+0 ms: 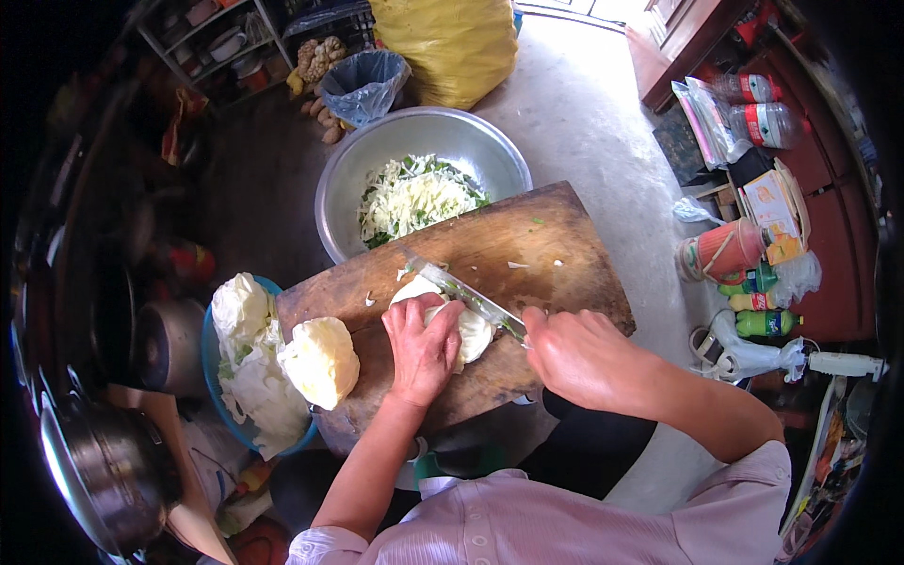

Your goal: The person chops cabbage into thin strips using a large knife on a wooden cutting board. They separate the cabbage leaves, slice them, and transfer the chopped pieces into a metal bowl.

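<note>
On a worn wooden chopping board (558,233), my left hand (425,347) presses down on a piece of pale cabbage (473,335) with its fingers bent. My right hand (583,360) grips the handle of a broad kitchen knife (462,289), whose blade lies along the far side of that piece. Green bits cling to the blade. Left of my left hand, a larger chunk of cabbage (321,361) rests on the board. Beyond the far edge stands a wide metal basin (424,121) with shredded cabbage (417,198) and chopped greens in it.
A blue plastic basin (210,353) holding a cabbage and loose leaves stands at the board's left. Behind the metal basin are a bag-lined bin (367,85) and a big yellow sack (448,49). A pink thermos jug (720,248) and several bottles stand at right; a metal pot (106,466) sits at lower left.
</note>
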Action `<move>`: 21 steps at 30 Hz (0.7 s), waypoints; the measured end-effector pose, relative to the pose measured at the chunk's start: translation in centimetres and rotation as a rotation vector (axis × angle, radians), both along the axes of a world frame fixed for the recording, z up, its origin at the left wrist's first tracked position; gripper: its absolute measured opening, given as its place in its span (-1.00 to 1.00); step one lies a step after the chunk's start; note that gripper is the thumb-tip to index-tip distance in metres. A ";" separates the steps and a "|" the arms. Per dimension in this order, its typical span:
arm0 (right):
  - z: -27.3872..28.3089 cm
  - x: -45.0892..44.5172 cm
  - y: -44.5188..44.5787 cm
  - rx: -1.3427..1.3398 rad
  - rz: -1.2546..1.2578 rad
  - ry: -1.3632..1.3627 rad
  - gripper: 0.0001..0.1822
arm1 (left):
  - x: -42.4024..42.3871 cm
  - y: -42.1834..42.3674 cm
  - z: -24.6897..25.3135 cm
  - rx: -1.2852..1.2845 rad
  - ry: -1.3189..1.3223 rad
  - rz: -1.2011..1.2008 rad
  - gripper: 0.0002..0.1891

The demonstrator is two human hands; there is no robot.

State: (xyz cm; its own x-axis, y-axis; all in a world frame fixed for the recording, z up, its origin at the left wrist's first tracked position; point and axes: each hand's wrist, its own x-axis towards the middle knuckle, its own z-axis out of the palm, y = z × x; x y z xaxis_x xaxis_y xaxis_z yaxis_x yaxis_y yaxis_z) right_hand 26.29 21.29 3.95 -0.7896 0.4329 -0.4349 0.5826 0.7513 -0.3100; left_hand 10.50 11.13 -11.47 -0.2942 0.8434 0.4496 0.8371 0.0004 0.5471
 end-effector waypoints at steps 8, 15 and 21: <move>-7.9 -0.1 -0.3 0.068 -0.125 0.233 -0.84 | -0.2 0.0 0.0 0.015 -0.015 0.003 -0.65; 0.0 0.0 -0.9 0.018 -0.052 0.061 -0.81 | -0.1 0.1 0.0 0.023 -0.025 0.020 -0.69; -7.0 -0.1 -1.3 0.007 -0.144 0.121 -0.80 | -0.1 0.3 -0.3 0.049 -0.021 0.006 -0.70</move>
